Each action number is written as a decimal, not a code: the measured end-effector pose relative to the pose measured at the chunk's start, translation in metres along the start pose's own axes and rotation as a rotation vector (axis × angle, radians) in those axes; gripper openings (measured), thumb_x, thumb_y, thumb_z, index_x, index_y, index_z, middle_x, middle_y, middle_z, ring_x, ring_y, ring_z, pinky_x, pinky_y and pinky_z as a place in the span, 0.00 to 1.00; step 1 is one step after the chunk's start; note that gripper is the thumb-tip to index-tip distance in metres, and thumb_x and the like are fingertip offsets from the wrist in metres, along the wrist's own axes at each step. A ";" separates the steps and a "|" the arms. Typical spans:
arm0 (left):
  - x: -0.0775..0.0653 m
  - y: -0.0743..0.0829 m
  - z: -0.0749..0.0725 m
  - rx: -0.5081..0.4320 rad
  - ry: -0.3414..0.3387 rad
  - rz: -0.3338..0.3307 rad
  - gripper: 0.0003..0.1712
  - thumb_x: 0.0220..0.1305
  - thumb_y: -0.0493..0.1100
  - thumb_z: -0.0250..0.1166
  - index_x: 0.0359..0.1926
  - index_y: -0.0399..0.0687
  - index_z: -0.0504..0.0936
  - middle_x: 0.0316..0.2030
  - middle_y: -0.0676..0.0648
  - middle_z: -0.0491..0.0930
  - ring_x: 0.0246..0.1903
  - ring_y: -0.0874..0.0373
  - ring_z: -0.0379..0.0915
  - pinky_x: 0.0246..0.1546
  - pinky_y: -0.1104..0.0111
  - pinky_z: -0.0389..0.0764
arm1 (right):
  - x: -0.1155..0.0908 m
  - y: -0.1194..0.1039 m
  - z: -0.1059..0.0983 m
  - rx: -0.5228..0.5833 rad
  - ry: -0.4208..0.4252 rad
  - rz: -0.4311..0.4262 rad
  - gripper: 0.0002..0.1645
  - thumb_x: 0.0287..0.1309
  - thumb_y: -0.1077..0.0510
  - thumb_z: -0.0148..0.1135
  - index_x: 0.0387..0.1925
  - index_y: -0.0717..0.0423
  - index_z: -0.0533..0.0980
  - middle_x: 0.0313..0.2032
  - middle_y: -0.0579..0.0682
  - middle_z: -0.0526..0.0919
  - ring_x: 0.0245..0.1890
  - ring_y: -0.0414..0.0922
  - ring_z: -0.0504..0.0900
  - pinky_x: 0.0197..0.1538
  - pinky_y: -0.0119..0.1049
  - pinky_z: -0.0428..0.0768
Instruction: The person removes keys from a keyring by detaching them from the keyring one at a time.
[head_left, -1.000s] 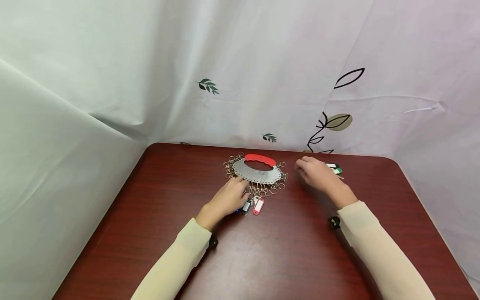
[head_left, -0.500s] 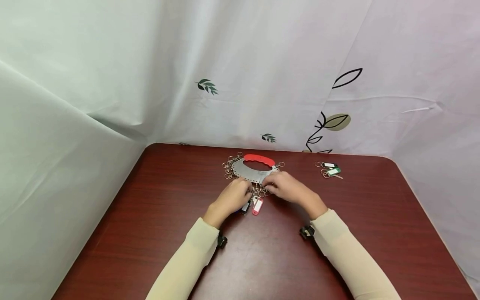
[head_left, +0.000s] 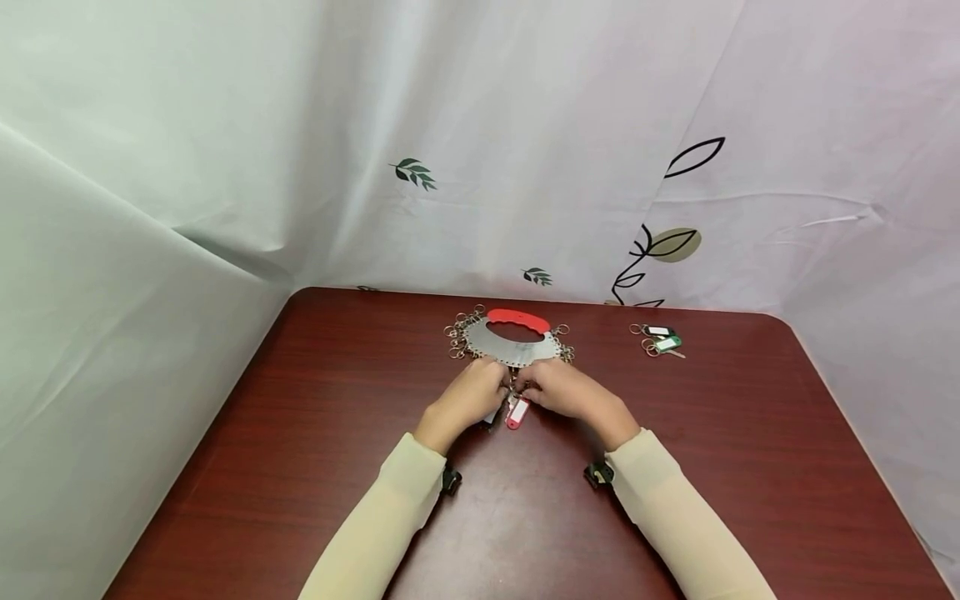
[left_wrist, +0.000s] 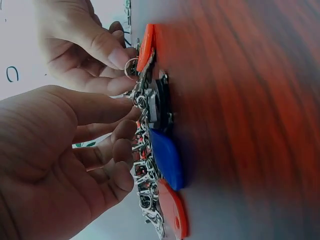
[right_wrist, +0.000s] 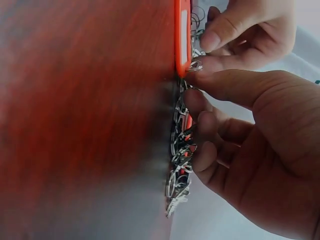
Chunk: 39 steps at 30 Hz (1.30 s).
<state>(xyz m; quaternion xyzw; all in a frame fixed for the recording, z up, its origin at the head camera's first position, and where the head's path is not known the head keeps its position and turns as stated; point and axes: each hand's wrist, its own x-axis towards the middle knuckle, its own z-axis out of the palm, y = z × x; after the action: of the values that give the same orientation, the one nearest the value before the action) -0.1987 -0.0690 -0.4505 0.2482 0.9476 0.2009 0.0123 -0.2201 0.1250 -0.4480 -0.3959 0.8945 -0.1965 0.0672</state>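
At the plate's (head_left: 510,346) near edge, the left hand (head_left: 468,390) is pinching a clip (left_wrist: 141,101); the right (head_left: 562,387) is apparently pinching a ring (left_wrist: 126,67). Before the plate, a red tag (head_left: 517,412) is lying; well right of it, a green tag (head_left: 666,342). They're seemingly working ring and clip together, calling next for steady clip and fine threading.

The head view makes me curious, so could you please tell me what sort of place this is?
Probably a makeshift workspace or filming booth: pale, leaf-printed sheeting hangs behind and beside a dark red wood-grain table, which bears a red-handled, curved silver metal key holder.
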 end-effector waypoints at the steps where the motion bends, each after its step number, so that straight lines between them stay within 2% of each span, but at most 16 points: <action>1: 0.001 0.001 0.000 -0.002 -0.002 -0.003 0.06 0.61 0.32 0.67 0.28 0.45 0.84 0.30 0.48 0.79 0.35 0.53 0.77 0.40 0.60 0.80 | 0.000 0.000 0.001 0.004 0.003 0.003 0.07 0.62 0.65 0.66 0.37 0.52 0.85 0.37 0.45 0.88 0.41 0.43 0.85 0.48 0.41 0.83; 5: 0.004 0.003 0.001 -0.011 -0.019 -0.023 0.13 0.60 0.33 0.66 0.21 0.48 0.80 0.26 0.50 0.74 0.31 0.55 0.71 0.36 0.62 0.76 | -0.002 0.002 0.004 0.039 0.009 0.008 0.08 0.61 0.67 0.66 0.38 0.53 0.85 0.37 0.45 0.88 0.40 0.42 0.84 0.47 0.40 0.83; 10: 0.008 0.006 0.002 -0.043 -0.050 -0.076 0.22 0.61 0.32 0.64 0.15 0.51 0.68 0.21 0.52 0.66 0.27 0.57 0.62 0.32 0.64 0.69 | -0.004 0.004 0.004 0.064 -0.004 -0.005 0.11 0.61 0.68 0.65 0.42 0.54 0.86 0.41 0.48 0.88 0.45 0.45 0.85 0.52 0.43 0.83; 15: 0.010 0.007 0.003 -0.084 -0.079 -0.115 0.23 0.54 0.28 0.62 0.13 0.51 0.64 0.19 0.53 0.60 0.26 0.58 0.57 0.28 0.67 0.63 | -0.007 0.008 0.002 0.096 -0.051 -0.008 0.15 0.62 0.68 0.63 0.47 0.53 0.87 0.44 0.48 0.89 0.47 0.44 0.84 0.53 0.41 0.82; 20: 0.010 0.006 0.005 -0.137 -0.105 -0.123 0.24 0.49 0.27 0.60 0.10 0.53 0.61 0.13 0.55 0.53 0.21 0.60 0.52 0.22 0.70 0.57 | -0.011 0.010 -0.001 0.135 -0.109 -0.005 0.20 0.65 0.69 0.59 0.52 0.51 0.86 0.48 0.48 0.88 0.48 0.42 0.82 0.53 0.40 0.81; 23: 0.011 0.005 0.005 -0.182 -0.096 -0.126 0.21 0.50 0.27 0.59 0.11 0.52 0.64 0.14 0.55 0.55 0.20 0.60 0.53 0.22 0.70 0.59 | -0.013 0.010 -0.001 0.140 -0.116 -0.006 0.24 0.66 0.70 0.55 0.55 0.49 0.85 0.48 0.50 0.87 0.45 0.42 0.80 0.52 0.40 0.80; 30: 0.012 0.004 0.005 -0.272 -0.009 -0.179 0.07 0.55 0.29 0.63 0.27 0.45 0.80 0.27 0.51 0.79 0.31 0.57 0.72 0.38 0.65 0.78 | -0.017 0.016 -0.003 0.188 -0.078 0.010 0.26 0.65 0.71 0.53 0.58 0.49 0.84 0.42 0.51 0.84 0.40 0.40 0.74 0.47 0.36 0.76; 35: 0.011 0.004 0.003 -0.307 0.061 -0.214 0.05 0.59 0.32 0.65 0.29 0.44 0.80 0.27 0.49 0.81 0.32 0.55 0.75 0.40 0.61 0.80 | -0.017 0.018 -0.007 0.222 -0.005 0.045 0.21 0.68 0.69 0.55 0.54 0.50 0.85 0.39 0.50 0.84 0.38 0.41 0.76 0.46 0.37 0.77; 39: 0.010 0.003 0.002 -0.314 0.102 -0.226 0.05 0.62 0.32 0.63 0.30 0.44 0.80 0.26 0.50 0.79 0.30 0.57 0.74 0.38 0.63 0.79 | -0.017 0.017 -0.010 0.224 0.040 0.101 0.15 0.70 0.65 0.57 0.49 0.52 0.86 0.44 0.48 0.87 0.45 0.43 0.81 0.52 0.43 0.80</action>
<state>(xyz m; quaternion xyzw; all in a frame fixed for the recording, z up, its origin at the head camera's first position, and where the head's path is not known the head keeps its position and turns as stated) -0.2060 -0.0607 -0.4508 0.1246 0.9258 0.3560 0.0256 -0.2230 0.1502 -0.4462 -0.3362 0.8870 -0.2993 0.1029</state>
